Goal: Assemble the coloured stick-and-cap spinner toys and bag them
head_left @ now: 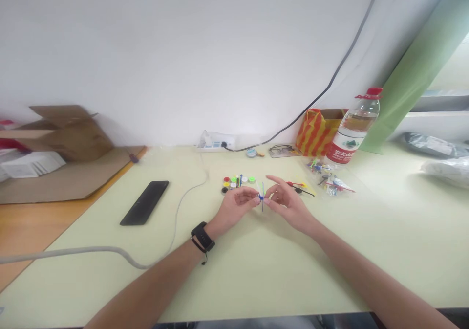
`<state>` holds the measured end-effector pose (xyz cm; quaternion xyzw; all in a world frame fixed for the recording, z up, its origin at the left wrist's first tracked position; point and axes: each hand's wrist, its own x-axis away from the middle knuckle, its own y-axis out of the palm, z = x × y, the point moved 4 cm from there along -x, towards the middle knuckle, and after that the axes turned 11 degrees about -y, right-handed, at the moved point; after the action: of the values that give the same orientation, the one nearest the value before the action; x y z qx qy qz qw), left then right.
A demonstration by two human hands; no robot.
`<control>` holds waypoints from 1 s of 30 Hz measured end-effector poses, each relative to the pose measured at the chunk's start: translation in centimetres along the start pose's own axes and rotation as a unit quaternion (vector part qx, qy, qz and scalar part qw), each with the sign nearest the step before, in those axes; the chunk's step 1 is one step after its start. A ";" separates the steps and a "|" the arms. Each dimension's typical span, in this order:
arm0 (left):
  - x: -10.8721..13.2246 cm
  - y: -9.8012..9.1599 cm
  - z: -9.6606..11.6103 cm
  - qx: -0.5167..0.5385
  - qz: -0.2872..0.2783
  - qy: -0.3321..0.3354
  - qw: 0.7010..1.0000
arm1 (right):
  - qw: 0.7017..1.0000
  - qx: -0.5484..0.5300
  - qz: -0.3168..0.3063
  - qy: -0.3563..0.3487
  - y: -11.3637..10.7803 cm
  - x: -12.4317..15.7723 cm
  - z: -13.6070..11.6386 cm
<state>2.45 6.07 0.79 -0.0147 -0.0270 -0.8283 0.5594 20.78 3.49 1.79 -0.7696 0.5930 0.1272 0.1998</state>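
Observation:
Between my two hands, over the middle of the table, is a small blue plastic piece (262,198) with a thin upright blade or rod. My left hand (240,203) pinches its left side with thumb and fingers. From the right, the thumb and fingers of my right hand (287,204) pinch it too, with the index finger stretched out above. Just behind my left hand lie several small round discs, among them a red disc (226,179) and a green disc (252,179). Red, yellow and black thin parts (301,187) lie beyond my right hand.
A black phone (144,203) lies to the left beside a grey cable (175,221). At the back are a power strip (216,142), glasses (281,150), a striped bag (313,133) and a water bottle (353,131). Clear bags of small parts (331,181) lie before the bottle. A cardboard box (80,138) stands far left.

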 end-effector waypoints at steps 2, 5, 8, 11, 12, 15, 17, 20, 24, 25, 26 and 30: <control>-0.1 -0.1 -0.1 0.000 0.001 0.001 1.000 | 1.000 -0.026 -0.010 -0.005 -0.2 0.0 -0.3; -0.2 -0.2 -0.4 0.007 0.001 0.002 1.000 | 0.997 -0.058 -0.037 -0.016 -0.5 -0.1 -0.8; -0.3 -0.2 -0.5 0.012 -0.002 0.000 1.000 | 0.999 -0.048 -0.018 -0.007 -0.8 -0.3 -1.0; -0.2 -0.1 -0.4 0.010 -0.001 0.001 1.000 | 0.998 -0.052 0.006 0.021 -0.6 -0.3 -0.9; -0.2 -0.1 -0.4 0.008 -0.002 0.001 1.000 | 0.998 -0.061 0.008 0.028 -0.4 -0.3 -0.9; 0.0 0.0 -0.1 0.002 -0.007 0.003 1.000 | 0.997 -0.072 -0.006 0.030 0.0 -0.2 -0.7; 0.0 0.0 -0.1 -0.001 -0.008 0.005 1.000 | 0.997 -0.064 -0.017 0.029 0.1 -0.2 -0.5; 0.0 -0.1 -0.1 0.000 -0.007 0.007 1.000 | 0.998 -0.049 -0.026 0.032 0.1 -0.1 -0.1; -0.1 -0.1 -0.1 0.002 -0.004 0.006 1.000 | 0.998 -0.032 -0.037 0.024 0.2 -0.1 0.1; -0.1 0.0 -0.1 0.003 -0.003 0.003 1.000 | 0.999 -0.023 -0.035 0.017 0.2 -0.1 0.1; -0.1 0.0 -0.1 0.006 -0.001 0.000 1.000 | 1.000 -0.006 -0.030 0.006 0.1 -0.1 0.0; 0.0 -0.2 -0.1 0.030 0.009 -0.027 0.999 | 0.990 0.121 -0.007 -0.070 -0.1 0.2 -0.4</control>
<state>2.28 6.08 0.68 -0.0200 -0.0668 -0.8214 0.5661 20.90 3.14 2.04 -0.7331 0.5834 0.1064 0.3330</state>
